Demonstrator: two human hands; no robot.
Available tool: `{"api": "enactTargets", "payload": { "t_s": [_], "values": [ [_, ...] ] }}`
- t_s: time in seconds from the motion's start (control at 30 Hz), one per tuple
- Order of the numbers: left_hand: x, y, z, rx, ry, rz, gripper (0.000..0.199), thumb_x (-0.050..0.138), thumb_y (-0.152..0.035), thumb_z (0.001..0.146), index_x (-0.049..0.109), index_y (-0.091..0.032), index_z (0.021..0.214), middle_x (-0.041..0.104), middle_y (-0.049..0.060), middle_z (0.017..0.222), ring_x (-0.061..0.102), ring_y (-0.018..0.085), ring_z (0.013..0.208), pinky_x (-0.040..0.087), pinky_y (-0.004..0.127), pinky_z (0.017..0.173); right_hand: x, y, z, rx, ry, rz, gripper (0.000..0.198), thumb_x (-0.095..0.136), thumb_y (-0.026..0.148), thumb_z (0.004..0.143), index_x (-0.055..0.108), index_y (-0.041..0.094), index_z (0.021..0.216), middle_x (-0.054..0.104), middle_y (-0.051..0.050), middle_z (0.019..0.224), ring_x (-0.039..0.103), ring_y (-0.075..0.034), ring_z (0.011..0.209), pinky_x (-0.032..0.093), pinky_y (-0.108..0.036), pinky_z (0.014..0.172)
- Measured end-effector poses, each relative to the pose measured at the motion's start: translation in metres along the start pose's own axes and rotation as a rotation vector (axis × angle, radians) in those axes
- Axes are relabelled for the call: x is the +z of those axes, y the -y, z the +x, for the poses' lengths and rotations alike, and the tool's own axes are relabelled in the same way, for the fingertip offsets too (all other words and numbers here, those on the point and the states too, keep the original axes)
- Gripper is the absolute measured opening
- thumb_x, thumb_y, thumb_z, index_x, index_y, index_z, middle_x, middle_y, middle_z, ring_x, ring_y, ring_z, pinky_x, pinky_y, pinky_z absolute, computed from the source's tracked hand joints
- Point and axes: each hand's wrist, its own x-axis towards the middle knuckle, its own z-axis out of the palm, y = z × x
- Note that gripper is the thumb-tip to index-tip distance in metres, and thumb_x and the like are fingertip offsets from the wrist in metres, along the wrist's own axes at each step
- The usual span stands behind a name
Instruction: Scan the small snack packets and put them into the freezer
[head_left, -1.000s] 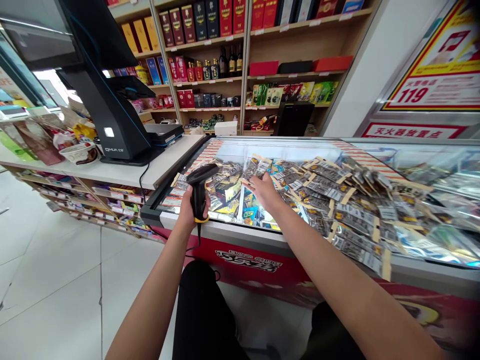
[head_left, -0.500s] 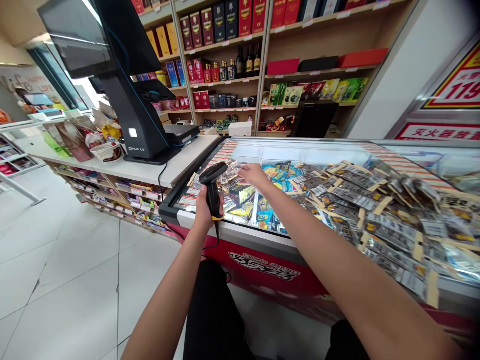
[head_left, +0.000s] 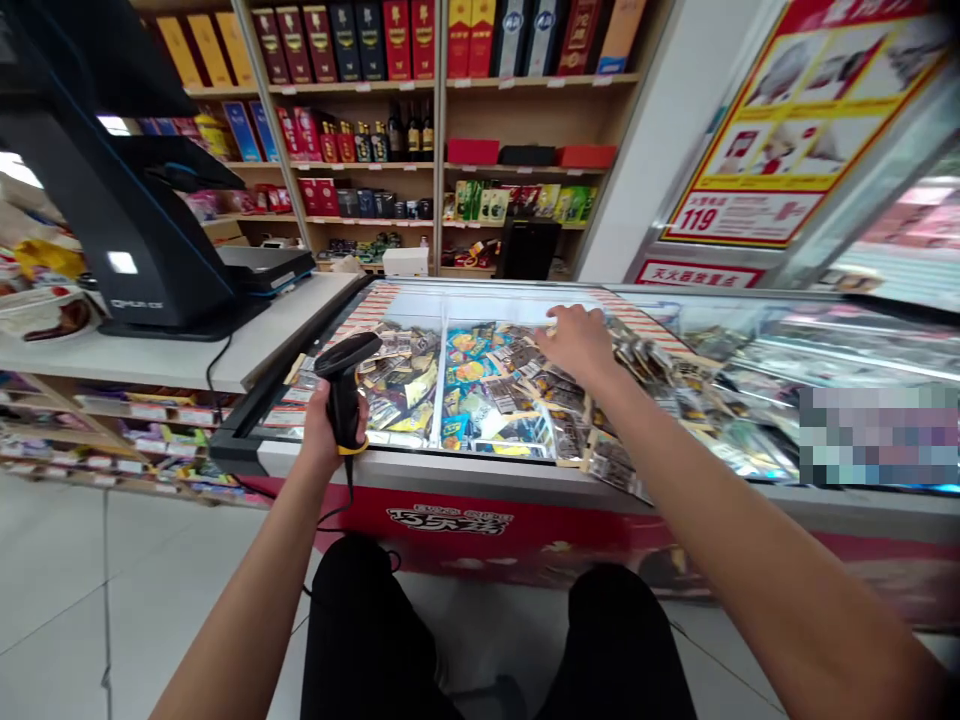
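Observation:
My left hand (head_left: 322,432) is wrapped around the handle of a black barcode scanner (head_left: 346,385), whose cable hangs down in front of the freezer. Over the glass top of the chest freezer (head_left: 450,468), my right hand (head_left: 576,345) reaches forward with its fingers apart and bent downward. Nothing shows in its fingers. Just below it lie several flat grey-brown snack packets (head_left: 562,390) with tan ends, some hanging over the front edge. More packets (head_left: 397,365) lie on the left, behind the scanner. Blue and yellow bags (head_left: 469,370) show in the middle.
On the left counter (head_left: 270,335) stands a black checkout terminal (head_left: 150,220). Shelves (head_left: 441,150) of boxes and bottles line the back. My knees (head_left: 367,620) are close to the freezer front. A fire notice (head_left: 780,150) hangs at right.
The view has turned right. My right hand has moved from the packets near the scanner to the pile on the right, its fingers now spread. My left hand keeps the scanner.

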Motion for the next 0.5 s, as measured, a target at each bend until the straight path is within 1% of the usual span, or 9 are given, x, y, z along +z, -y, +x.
{"api": "enactTargets", "payload": {
  "t_s": [0.07, 0.1, 0.13, 0.2, 0.27, 0.33, 0.4, 0.47, 0.5],
  "values": [
    [0.0, -0.002, 0.0, -0.021, 0.077, 0.015, 0.062, 0.066, -0.078, 0.083, 0.067, -0.02, 0.104, 0.064, -0.001, 0.058, 0.046, 0.013, 0.03, 0.03, 0.025, 0.03, -0.017, -0.04, 0.002, 0.108, 0.036, -0.115, 0.04, 0.077, 0.047, 0.09, 0.074, 0.014, 0.112, 0.067, -0.029, 0.122, 0.048, -0.053, 0.135, 0.039, -0.073, 0.112],
    [0.001, -0.003, 0.0, -0.034, 0.117, 0.022, 0.064, 0.067, -0.079, 0.082, 0.066, -0.019, 0.103, 0.064, -0.001, 0.058, 0.046, 0.012, 0.029, 0.029, 0.024, 0.03, -0.023, -0.056, 0.003, 0.146, 0.069, -0.145, 0.041, 0.081, 0.051, 0.086, 0.074, 0.015, 0.106, 0.068, -0.029, 0.119, 0.048, -0.054, 0.135, 0.04, -0.074, 0.11],
    [0.001, -0.003, 0.0, -0.045, 0.153, 0.028, 0.065, 0.069, -0.08, 0.081, 0.066, -0.018, 0.102, 0.064, -0.001, 0.057, 0.045, 0.012, 0.029, 0.028, 0.023, 0.029, -0.027, -0.067, 0.003, 0.172, 0.102, -0.159, 0.042, 0.084, 0.053, 0.084, 0.073, 0.015, 0.099, 0.068, -0.029, 0.118, 0.048, -0.055, 0.134, 0.04, -0.074, 0.109],
    [0.001, -0.004, -0.001, -0.065, 0.201, 0.04, 0.066, 0.071, -0.08, 0.08, 0.065, -0.017, 0.099, 0.065, -0.001, 0.056, 0.045, 0.012, 0.028, 0.028, 0.023, 0.029, -0.029, -0.079, 0.002, 0.195, 0.153, -0.163, 0.044, 0.086, 0.057, 0.082, 0.072, 0.016, 0.09, 0.068, -0.028, 0.118, 0.05, -0.055, 0.133, 0.041, -0.073, 0.108],
    [0.002, -0.004, -0.001, -0.074, 0.216, 0.049, 0.065, 0.071, -0.08, 0.08, 0.064, -0.017, 0.097, 0.065, 0.0, 0.056, 0.045, 0.011, 0.027, 0.028, 0.022, 0.028, -0.029, -0.08, 0.001, 0.216, 0.178, -0.16, 0.045, 0.088, 0.058, 0.081, 0.072, 0.017, 0.087, 0.067, -0.028, 0.121, 0.05, -0.054, 0.133, 0.041, -0.072, 0.108],
    [0.001, -0.003, -0.001, -0.082, 0.209, 0.05, 0.065, 0.071, -0.08, 0.081, 0.064, -0.017, 0.096, 0.065, 0.0, 0.056, 0.045, 0.012, 0.027, 0.029, 0.022, 0.028, -0.028, -0.075, 0.0, 0.225, 0.168, -0.159, 0.046, 0.091, 0.056, 0.078, 0.073, 0.016, 0.09, 0.067, -0.028, 0.122, 0.05, -0.053, 0.133, 0.041, -0.071, 0.108],
    [0.001, -0.002, -0.002, -0.083, 0.189, 0.047, 0.065, 0.071, -0.08, 0.081, 0.064, -0.017, 0.096, 0.065, -0.001, 0.056, 0.046, 0.012, 0.028, 0.031, 0.022, 0.028, -0.029, -0.069, 0.0, 0.201, 0.115, -0.146, 0.043, 0.091, 0.05, 0.079, 0.073, 0.016, 0.099, 0.066, -0.027, 0.125, 0.05, -0.051, 0.133, 0.041, -0.069, 0.109],
    [0.001, -0.002, -0.002, -0.075, 0.18, 0.046, 0.065, 0.071, -0.08, 0.081, 0.064, -0.017, 0.097, 0.066, -0.001, 0.057, 0.047, 0.012, 0.028, 0.031, 0.022, 0.028, -0.031, -0.063, -0.001, 0.173, 0.038, -0.079, 0.037, 0.083, 0.041, 0.087, 0.071, 0.016, 0.111, 0.067, -0.025, 0.126, 0.054, -0.047, 0.13, 0.043, -0.066, 0.11],
    [0.001, -0.002, -0.002, -0.069, 0.181, 0.046, 0.066, 0.071, -0.08, 0.081, 0.064, -0.017, 0.098, 0.066, -0.001, 0.057, 0.047, 0.011, 0.028, 0.031, 0.022, 0.029, -0.032, -0.06, -0.001, 0.177, -0.008, -0.01, 0.035, 0.078, 0.038, 0.091, 0.069, 0.017, 0.116, 0.069, -0.023, 0.125, 0.058, -0.044, 0.127, 0.045, -0.063, 0.11]
  ]
}}
